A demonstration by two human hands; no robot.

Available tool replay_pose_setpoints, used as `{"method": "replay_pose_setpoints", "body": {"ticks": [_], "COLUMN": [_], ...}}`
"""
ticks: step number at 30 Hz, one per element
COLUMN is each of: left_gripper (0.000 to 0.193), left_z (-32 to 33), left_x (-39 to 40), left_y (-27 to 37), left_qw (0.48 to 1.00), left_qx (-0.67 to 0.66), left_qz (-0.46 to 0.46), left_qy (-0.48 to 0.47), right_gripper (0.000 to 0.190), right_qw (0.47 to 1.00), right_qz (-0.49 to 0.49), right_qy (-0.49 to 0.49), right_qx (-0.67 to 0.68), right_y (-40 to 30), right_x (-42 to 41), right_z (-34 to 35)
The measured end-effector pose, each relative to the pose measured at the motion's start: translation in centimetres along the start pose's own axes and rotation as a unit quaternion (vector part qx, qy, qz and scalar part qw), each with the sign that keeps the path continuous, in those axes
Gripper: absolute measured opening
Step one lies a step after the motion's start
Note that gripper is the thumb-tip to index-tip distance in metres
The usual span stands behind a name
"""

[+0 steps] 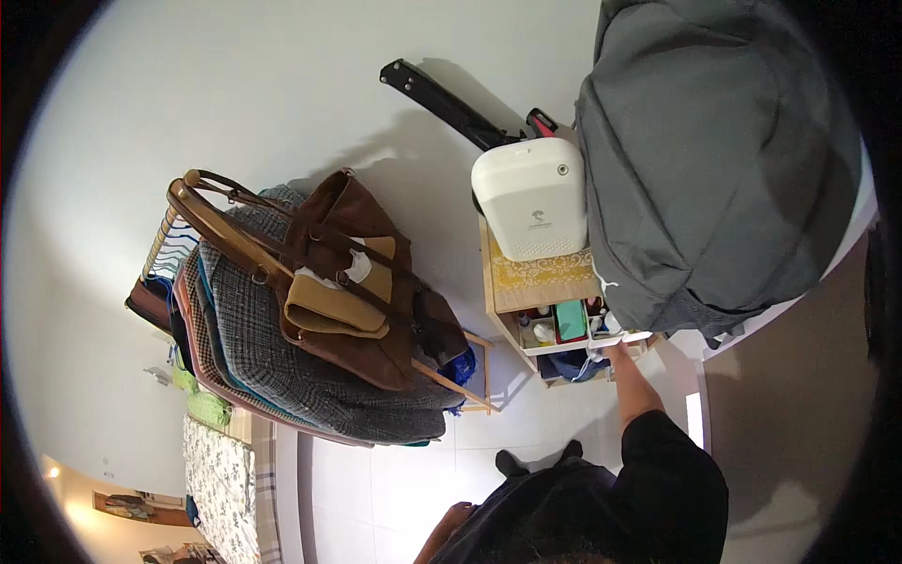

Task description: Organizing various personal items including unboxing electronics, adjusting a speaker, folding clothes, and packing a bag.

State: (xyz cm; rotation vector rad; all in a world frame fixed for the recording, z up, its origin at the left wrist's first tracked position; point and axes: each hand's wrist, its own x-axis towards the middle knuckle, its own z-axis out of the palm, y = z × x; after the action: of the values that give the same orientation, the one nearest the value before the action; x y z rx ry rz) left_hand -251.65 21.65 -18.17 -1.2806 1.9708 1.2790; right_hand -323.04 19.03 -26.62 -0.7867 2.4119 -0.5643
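My right hand (616, 350) reaches to the front edge of a white pull-out drawer (557, 348) in a small wooden cabinet (546, 296); its fingers are partly hidden, so its grip cannot be made out. Inside the drawer a green box (571, 321) stands among several small items in compartments. Down at my side hangs my left hand (459, 513), nearest to my black shirt, with its fingers too small to read. On the cabinet's top, over a yellow patterned mat (542, 275), stands a white plastic container (532, 197).
A large dark grey bag (705, 169) bulges beside the cabinet and overhangs the drawer. On the left, a clothes rack holds coats (282, 352) and a brown leather bag (352, 359). A long black case (444, 102) leans at the wall. Dark blue fabric (574, 366) lies under the drawer.
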Motion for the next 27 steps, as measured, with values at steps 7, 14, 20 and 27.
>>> {"method": "replay_pose_setpoints", "body": {"ticks": [7, 14, 20, 27], "left_gripper": [0.057, 0.025, 0.039, 0.083], "left_z": [-6.4, -15.2, -27.2, -34.7], "left_x": [4.0, 2.2, -5.5, -4.0], "left_y": [7.5, 32.1, 52.4, 63.0], "left_qw": [0.984, 0.899, 0.636, 0.755], "left_qx": [-0.161, -0.054, -0.095, -0.257], "left_qz": [-0.068, 0.313, 0.547, 0.528], "left_qy": [0.038, 0.302, 0.536, 0.293], "right_gripper": [0.066, 0.014, 0.036, 0.086], "right_qw": [0.917, 0.883, 0.671, 0.720], "right_qz": [0.034, -0.113, -0.382, -0.291], "right_qy": [0.208, 0.107, 0.608, 0.596], "right_qx": [0.338, 0.443, 0.188, 0.205], "right_y": [-6.6, -16.0, -25.7, -35.3], "right_x": [-9.9, -28.7, -41.9, -43.0], "right_z": [-3.1, -15.1, -37.7, -51.6]}}
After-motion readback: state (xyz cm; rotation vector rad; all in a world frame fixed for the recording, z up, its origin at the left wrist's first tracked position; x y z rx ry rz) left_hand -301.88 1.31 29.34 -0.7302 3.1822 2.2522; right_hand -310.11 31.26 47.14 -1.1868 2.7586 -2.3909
